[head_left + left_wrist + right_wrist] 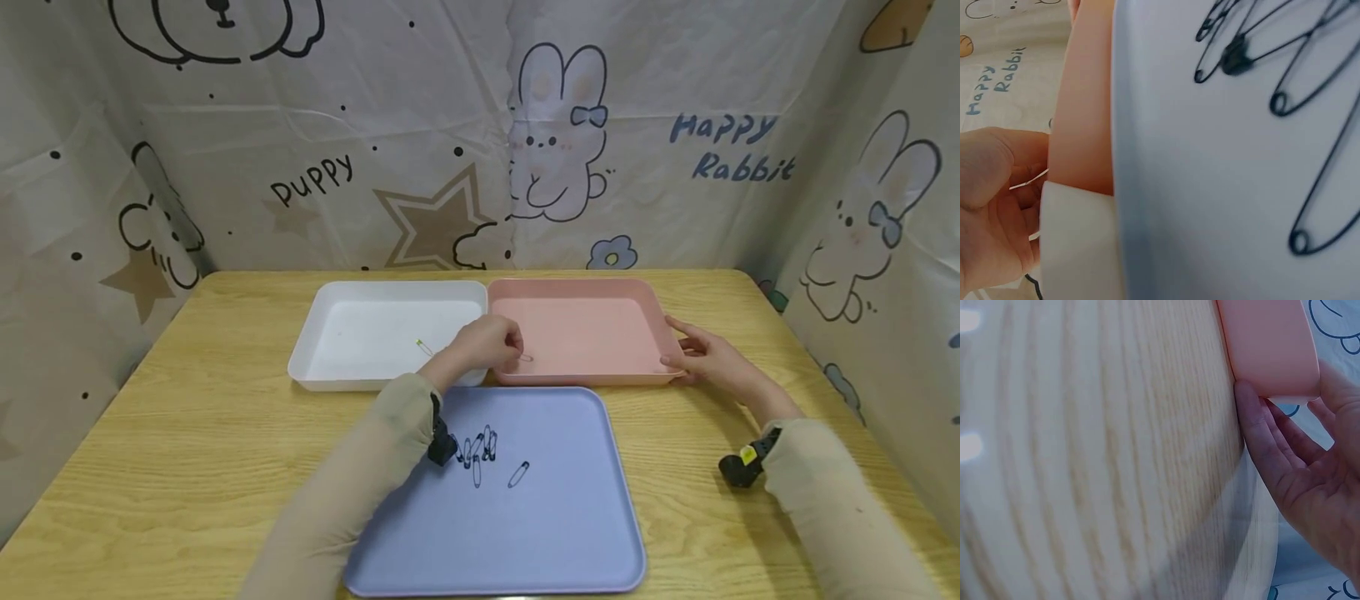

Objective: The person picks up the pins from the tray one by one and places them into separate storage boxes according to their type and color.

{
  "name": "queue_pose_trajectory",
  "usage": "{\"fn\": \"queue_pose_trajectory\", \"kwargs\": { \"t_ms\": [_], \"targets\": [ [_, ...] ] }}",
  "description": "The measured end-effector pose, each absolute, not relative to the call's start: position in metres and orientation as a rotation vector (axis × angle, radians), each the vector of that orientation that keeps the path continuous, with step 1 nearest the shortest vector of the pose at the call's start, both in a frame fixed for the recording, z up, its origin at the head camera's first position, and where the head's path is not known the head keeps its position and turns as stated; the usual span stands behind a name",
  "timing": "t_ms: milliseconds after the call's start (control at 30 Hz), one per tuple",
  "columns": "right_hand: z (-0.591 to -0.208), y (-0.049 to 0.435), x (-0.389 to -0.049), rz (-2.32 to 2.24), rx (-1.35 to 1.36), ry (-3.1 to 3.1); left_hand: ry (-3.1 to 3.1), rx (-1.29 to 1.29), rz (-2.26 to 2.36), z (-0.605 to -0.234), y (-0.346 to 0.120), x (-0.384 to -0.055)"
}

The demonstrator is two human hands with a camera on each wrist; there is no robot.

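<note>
My left hand reaches over the front left part of a pink tray. Its curled fingers pinch a thin pale safety pin, low inside that tray and mostly hidden by the fingers. At the tray's front right corner, my right hand grips the wall, thumb at the rim and other fingers outside and below, as the right wrist view also shows. Several black safety pins lie on a blue tray under my left wrist. One safety pin with a yellow-green head lies in the white tray.
Side by side, the white and pink trays stand at the back of the wooden table, with the blue tray in front. A printed curtain hangs behind and along both sides. Each wrist carries a small black camera.
</note>
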State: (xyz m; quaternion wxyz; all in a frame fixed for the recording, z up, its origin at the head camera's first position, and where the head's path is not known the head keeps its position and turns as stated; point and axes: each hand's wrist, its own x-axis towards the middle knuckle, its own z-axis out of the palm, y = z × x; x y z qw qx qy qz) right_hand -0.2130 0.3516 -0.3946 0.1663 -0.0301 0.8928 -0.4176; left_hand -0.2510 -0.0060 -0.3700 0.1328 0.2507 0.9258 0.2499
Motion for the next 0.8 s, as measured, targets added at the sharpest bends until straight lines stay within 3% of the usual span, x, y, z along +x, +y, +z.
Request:
{"fn": "queue_pose_trajectory", "kwargs": {
  "t_ms": [367, 800],
  "targets": [
    [-0.393, 0.351, -0.212, -1.191, -0.084, 2.547, 2.719, 0.665, 0.731, -0.372, -0.004, -0.251],
    [-0.393, 0.35, -0.211, -1.216, -0.082, 2.53, 2.677, 0.762, 0.79, -0.362, -0.015, -0.24]
  ]
}}
